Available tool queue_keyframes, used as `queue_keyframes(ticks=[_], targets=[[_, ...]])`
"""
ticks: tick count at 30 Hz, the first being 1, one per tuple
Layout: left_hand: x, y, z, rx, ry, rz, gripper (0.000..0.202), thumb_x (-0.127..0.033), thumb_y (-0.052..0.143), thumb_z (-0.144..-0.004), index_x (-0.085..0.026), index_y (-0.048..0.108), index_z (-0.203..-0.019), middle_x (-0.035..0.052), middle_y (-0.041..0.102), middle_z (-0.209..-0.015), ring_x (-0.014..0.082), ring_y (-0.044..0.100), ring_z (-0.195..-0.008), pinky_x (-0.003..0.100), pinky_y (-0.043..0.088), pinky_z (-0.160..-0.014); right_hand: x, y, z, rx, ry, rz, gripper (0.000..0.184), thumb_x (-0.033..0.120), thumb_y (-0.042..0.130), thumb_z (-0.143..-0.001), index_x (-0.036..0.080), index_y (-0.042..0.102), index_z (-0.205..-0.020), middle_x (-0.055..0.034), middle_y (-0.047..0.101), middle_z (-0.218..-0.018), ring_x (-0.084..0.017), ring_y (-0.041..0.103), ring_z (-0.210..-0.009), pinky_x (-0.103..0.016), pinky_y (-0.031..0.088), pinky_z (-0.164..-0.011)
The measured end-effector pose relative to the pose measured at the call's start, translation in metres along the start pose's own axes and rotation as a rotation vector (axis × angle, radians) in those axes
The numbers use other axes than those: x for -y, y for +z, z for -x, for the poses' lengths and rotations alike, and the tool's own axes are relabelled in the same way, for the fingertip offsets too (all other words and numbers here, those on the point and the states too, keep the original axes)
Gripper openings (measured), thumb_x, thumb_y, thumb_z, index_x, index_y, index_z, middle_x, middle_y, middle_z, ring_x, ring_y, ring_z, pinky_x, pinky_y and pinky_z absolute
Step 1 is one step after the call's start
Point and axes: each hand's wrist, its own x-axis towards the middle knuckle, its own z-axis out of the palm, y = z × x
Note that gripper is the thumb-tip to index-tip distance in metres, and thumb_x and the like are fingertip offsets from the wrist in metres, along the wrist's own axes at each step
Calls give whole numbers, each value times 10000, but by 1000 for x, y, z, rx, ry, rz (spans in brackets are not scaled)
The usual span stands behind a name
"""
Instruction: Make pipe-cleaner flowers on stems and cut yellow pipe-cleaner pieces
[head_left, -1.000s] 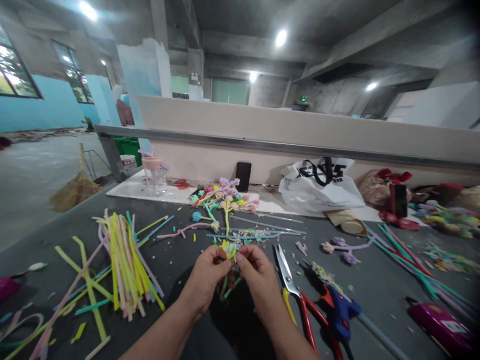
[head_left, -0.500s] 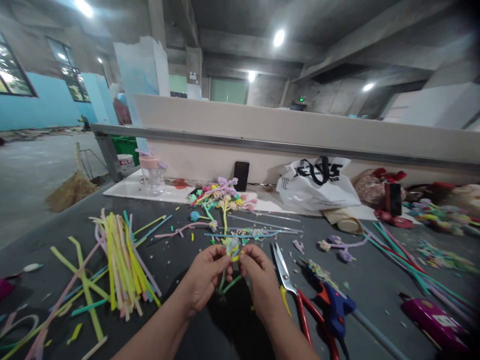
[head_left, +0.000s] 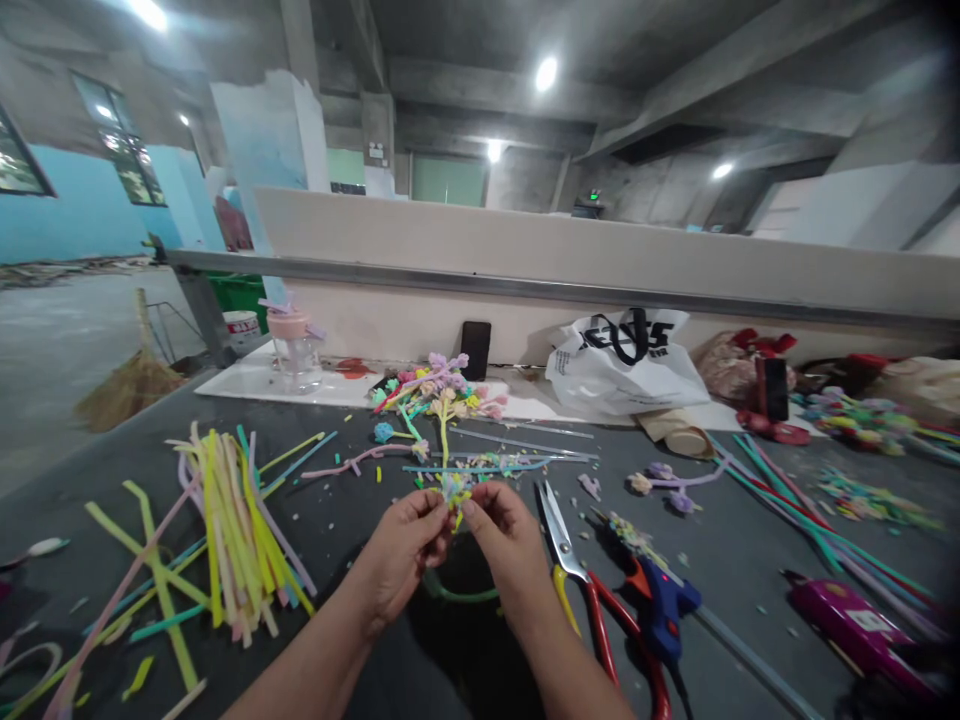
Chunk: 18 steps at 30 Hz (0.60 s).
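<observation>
Fuzzy yellow and pastel, the flower (head_left: pixel 455 491) is pinched between the fingertips of my left hand (head_left: pixel 405 555) and right hand (head_left: pixel 501 545), just above the dark table (head_left: pixel 352 520). Its green stem (head_left: pixel 457 596) curls below. I think an uneven squeeze could crush the petals or let it slip. The scissors (head_left: pixel 570 560) lie just beside my right wrist.

- We record a dark grey worktable (head_left: pixel 750 560).
- On it we count a loose bundle of yellow, green and pink sticks (head_left: pixel 232 520), red-handled metal scissors (head_left: pixel 581 585), a blue glue gun (head_left: pixel 664 605) and a white plastic bag (head_left: pixel 630 370).
</observation>
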Motion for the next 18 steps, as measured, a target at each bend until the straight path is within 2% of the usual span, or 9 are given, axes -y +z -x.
queue_keyframes(ticks=[6, 9, 12, 14, 16, 18], targets=[[3, -1, -1, 3, 28, -8, 184, -250, 648, -710, -126, 518, -673, -50, 450, -523, 11, 325, -411, 130, 209, -383, 4, -2, 1, -18, 29, 79, 174, 337, 587, -695, 173, 552, -650, 31, 481, -589, -122, 429, -572, -233, 351, -547], [0, -1, -2, -23, 42, 39, 194, -255, 654, -705, -122, 515, -678, -28, 494, -604, 11, 345, -435, 131, 212, -384, 5, -3, 3, -41, 20, 94, 183, 339, 573, -714, 173, 544, -641, 43, 446, -564, -105, 383, -533, -218, 316, -502], [-3, -2, -1, 10, 3, 110, 203, -259, 659, -701, -123, 508, -695, -22, 498, -650, 6, 346, -435, 132, 196, -379, 1, -4, 2, -76, 8, 112, 209, 348, 559, -738, 175, 519, -629, 49, 415, -548, -101, 365, -523, -218, 302, -493], [-4, -2, 0, 51, -37, 142, 193, -257, 647, -713, -123, 509, -717, -28, 483, -647, 3, 332, -424, 131, 175, -374, -4, -4, 0, -100, 8, 114, 176, 336, 564, -739, 177, 526, -673, 42, 439, -575, -110, 397, -546, -225, 325, -515], [-5, -2, 0, 75, -59, 152, 185, -257, 636, -724, -121, 511, -741, -29, 472, -642, 3, 327, -421, 132, 167, -372, -8, -4, -2, -107, -5, 109, 131, 295, 570, -730, 181, 558, -793, 21, 505, -658, -131, 459, -610, -242, 369, -572], [-4, -2, 0, 76, -62, 150, 193, -278, 622, -738, -123, 513, -769, -26, 474, -646, 6, 333, -424, 133, 171, -372, -10, -4, -3, -103, -21, 115, 199, 251, 564, -721, 186, 567, -909, -2, 548, -749, -151, 499, -673, -264, 398, -631]])
